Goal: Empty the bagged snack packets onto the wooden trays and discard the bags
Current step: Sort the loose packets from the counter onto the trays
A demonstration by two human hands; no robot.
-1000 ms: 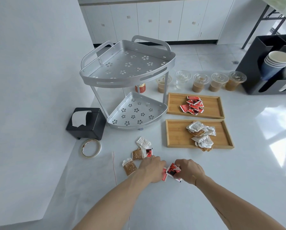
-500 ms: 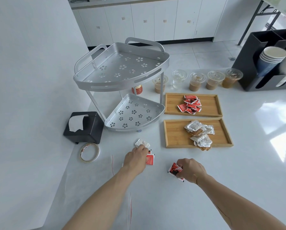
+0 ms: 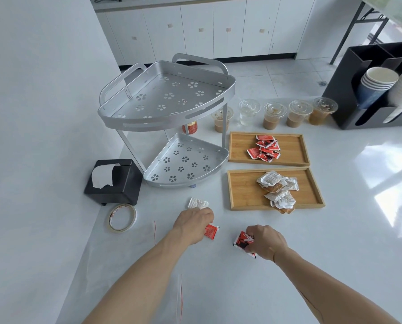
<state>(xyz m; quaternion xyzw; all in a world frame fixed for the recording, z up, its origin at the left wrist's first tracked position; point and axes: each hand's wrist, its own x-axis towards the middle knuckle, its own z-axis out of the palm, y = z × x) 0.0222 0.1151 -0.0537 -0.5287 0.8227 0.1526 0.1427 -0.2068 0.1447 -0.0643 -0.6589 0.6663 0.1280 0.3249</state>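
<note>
I am closing my left hand (image 3: 196, 222) over loose packets on the counter (image 3: 335, 242), my right hand (image 3: 264, 242) gripping red packets (image 3: 244, 240); the near wooden tray (image 3: 242, 190) lies ahead-right, nearer the right.

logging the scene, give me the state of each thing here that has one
left hand: closed over packets on the counter
right hand: gripping a red packet
far tray: holds red packets
near tray: holds white packets
rack: both shelves bare
lidded cups: lids on, partly filled
tissue box: tissue sticking out
tape roll: lying flat
</note>
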